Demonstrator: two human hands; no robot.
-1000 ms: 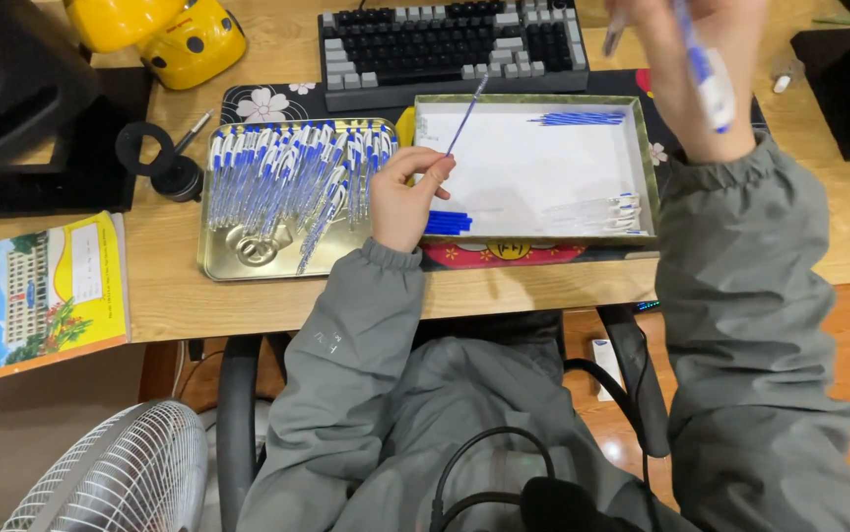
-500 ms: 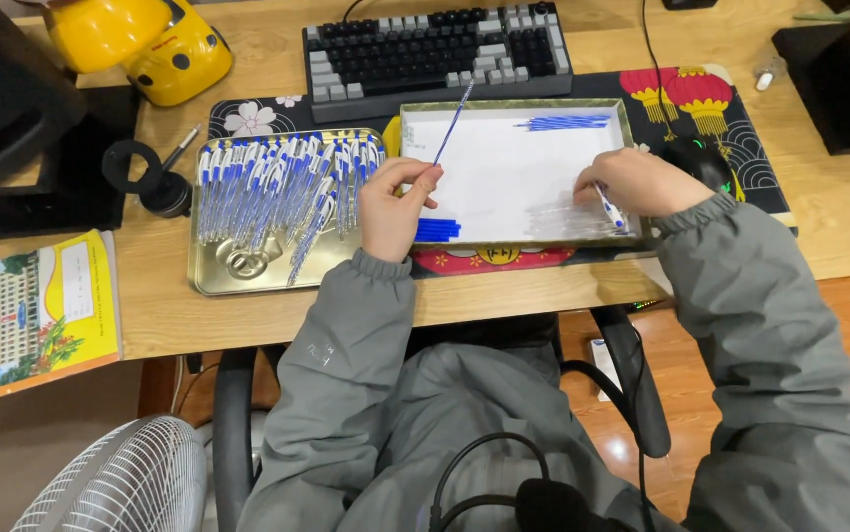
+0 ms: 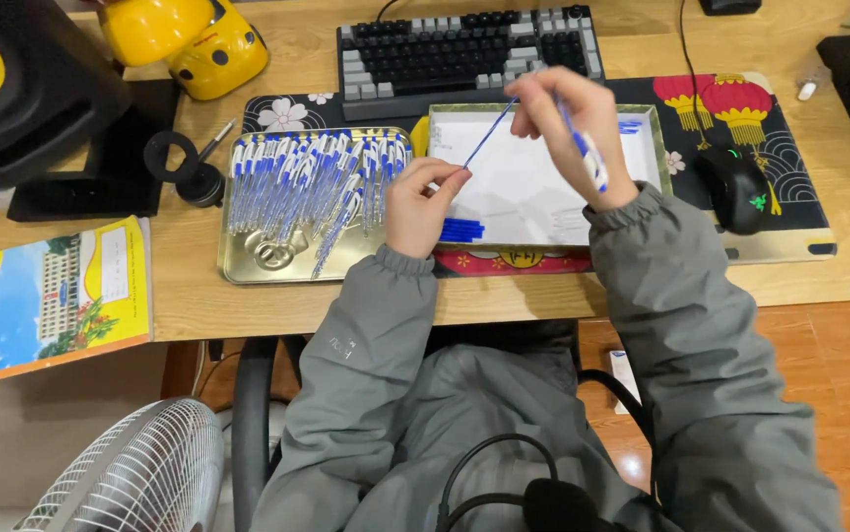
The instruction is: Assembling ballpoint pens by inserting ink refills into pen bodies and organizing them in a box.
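My left hand pinches the lower end of a thin blue pen refill that slants up to the right. My right hand is raised over the right tray and grips a clear pen barrel with a blue cap; its fingertips meet the refill's upper end. The right tray has a white sheet in it, with blue caps at its near left corner and blue pieces at its far right. The left metal tray holds several assembled blue-and-white pens.
A keyboard lies behind the trays on a patterned desk mat with a black mouse. A yellow toy, black speaker, tape roll and booklet are at left. A fan stands below.
My right hand has lifted from the tray's near right corner with a pen barrel and come to the refill's upper end. My left hand has stayed holding the refill.
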